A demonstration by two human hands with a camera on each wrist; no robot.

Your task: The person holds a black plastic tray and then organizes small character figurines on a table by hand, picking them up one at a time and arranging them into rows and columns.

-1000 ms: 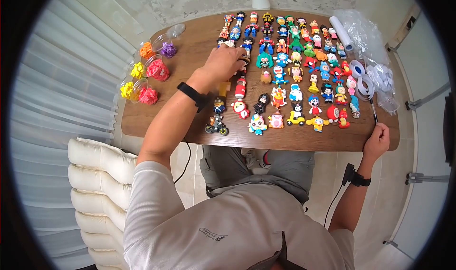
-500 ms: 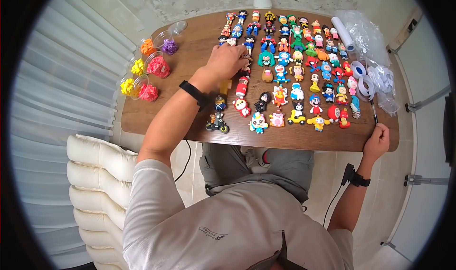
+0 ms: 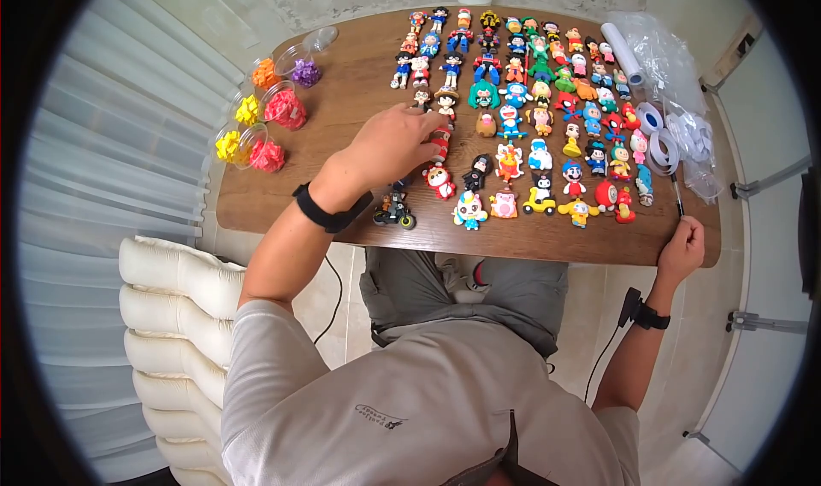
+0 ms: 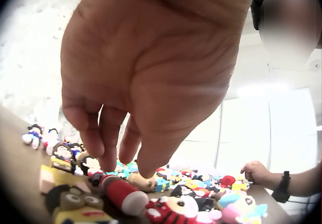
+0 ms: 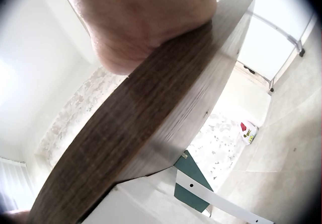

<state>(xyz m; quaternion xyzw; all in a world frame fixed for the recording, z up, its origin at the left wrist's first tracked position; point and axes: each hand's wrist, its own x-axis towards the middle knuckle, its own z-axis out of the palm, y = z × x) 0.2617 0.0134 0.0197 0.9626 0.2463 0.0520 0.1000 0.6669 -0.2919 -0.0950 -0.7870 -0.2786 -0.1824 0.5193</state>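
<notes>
A: "The left arm (image 3: pixel 295 238) has drawn back, uncovering a straw-hatted figure (image 3: pixel 446 103)."

B: "And the scene?"

A: "A brown counter (image 3: pixel 342 127) bears rows of toy figures (image 3: pixel 510 121). The left hand (image 3: pixel 389 146) hovers palm-down, fingers loosely bent, empty, near a red-and-white figure (image 4: pixel 125 195)."

B: "The right?"

A: "Forearm (image 3: pixel 633 358) angled towards the counter's edge, right hand (image 3: pixel 683 248) closed round a thin black stick (image 3: pixel 680 204)."
</notes>
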